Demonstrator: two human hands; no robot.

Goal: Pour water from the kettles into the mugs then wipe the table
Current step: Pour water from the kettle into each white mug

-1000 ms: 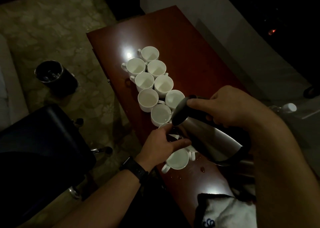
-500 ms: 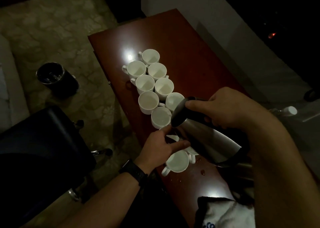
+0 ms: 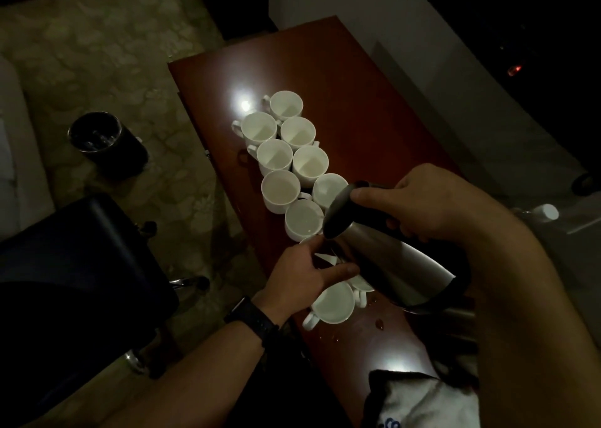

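Observation:
My right hand (image 3: 432,203) grips the black handle of a steel kettle (image 3: 396,265), which is tilted with its spout down over a mug under my left hand. My left hand (image 3: 309,271) curls round that white mug (image 3: 325,258), mostly hidden by my fingers and the kettle. Several white mugs (image 3: 279,188) stand in two rows on the reddish-brown table (image 3: 341,79). One more mug (image 3: 333,304) sits just near my left wrist. A white cloth (image 3: 419,405) lies at the table's near end.
Water drops (image 3: 379,323) lie on the table beside the near mug. A black office chair (image 3: 74,252) stands left of the table, and a dark bin (image 3: 104,144) sits on the patterned floor. A bottle with a white cap (image 3: 546,211) is at the right.
The view has shifted slightly; the kettle stays tilted over the same mug and both hands hold their grips.

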